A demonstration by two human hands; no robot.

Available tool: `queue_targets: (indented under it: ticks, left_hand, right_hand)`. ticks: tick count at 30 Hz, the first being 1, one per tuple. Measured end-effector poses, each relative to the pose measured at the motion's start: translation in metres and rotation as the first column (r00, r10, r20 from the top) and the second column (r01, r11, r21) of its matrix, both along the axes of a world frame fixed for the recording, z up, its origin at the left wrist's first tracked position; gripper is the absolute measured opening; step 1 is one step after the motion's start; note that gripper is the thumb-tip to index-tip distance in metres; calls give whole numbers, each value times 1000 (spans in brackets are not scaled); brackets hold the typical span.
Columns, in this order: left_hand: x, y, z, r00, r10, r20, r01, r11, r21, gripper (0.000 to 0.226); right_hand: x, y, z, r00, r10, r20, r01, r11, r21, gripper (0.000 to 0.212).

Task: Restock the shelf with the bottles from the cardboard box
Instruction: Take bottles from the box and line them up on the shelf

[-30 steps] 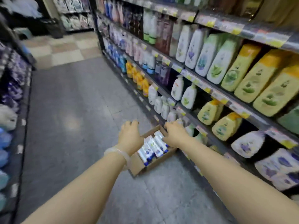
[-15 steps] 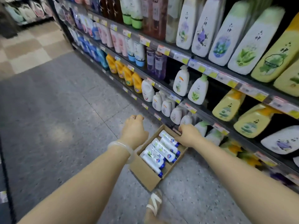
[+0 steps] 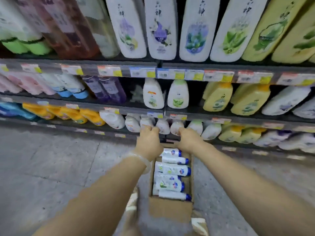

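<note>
Shelf unit (image 3: 160, 67) is seen square-on, several tiers w/ price tags along the rails; big white and yellow bottles stood upright up top, smaller pump bottles (image 3: 162, 126) on the lowest tier. Grey speckled floor (image 3: 51, 167) lies below.

Cardboard box (image 3: 170, 210) is held low in front of the bottom tier, long axis running away from the person toward the shelf. It's gripped at its far end: left hand (image 3: 149, 142) curled over the left rim, right hand (image 3: 189, 140) curled over the right rim; a pale bracelet (image 3: 141, 159) is worn on the left wrist.

White bottles w/ blue caps (image 3: 173, 171) are laid flat inside, stacked crosswise, caps pointing right.

Vs. 0.5 s ago: view has been turned to face the shelf head-on; box, then angled diagonally, is now lined up straight and brought closer to the bottom tier. Grip unchanged.
</note>
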State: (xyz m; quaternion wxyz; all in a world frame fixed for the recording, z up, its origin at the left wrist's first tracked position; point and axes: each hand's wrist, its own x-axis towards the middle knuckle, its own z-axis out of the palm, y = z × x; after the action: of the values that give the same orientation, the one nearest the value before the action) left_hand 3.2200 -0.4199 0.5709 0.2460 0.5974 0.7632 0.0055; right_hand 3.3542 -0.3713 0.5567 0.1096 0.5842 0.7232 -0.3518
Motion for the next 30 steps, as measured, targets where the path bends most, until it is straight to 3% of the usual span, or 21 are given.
queue_targets:
  ticks: [4,11,14,15,21,26,30]
  left_hand:
    - [-17,26,-35,961,-274,31,276,954,-116,41]
    - [-14,29,-84,820,-570,51,556,772,-309,42]
    - [-2,26,-106,759,-649,52,625,703,-339,43]
    - [2,26,-117,743,-666,62,642,684,-345,43]
    - [16,37,-202,641,-763,83,718,557,-417,41]
    - [13,60,-281,544,-832,111,773,446,-451,41]
    - [0,78,-361,542,-839,58,751,452,-482,31]
  right_hand:
    - [-5,-12,-34,949,-311,50,313,949,-47,42]
    - [6,-95,-79,715,-692,100,691,680,-245,46]
    - [18,-120,-98,565,-817,116,809,520,-276,14]
    - [22,-126,-108,507,-854,116,843,462,-277,13]
    - [11,-152,-197,211,-968,132,921,152,-360,21]
    - [-19,-141,-281,89,-972,217,918,-5,-396,40]
    - [-50,-120,-355,-51,-978,203,865,-145,-480,56]
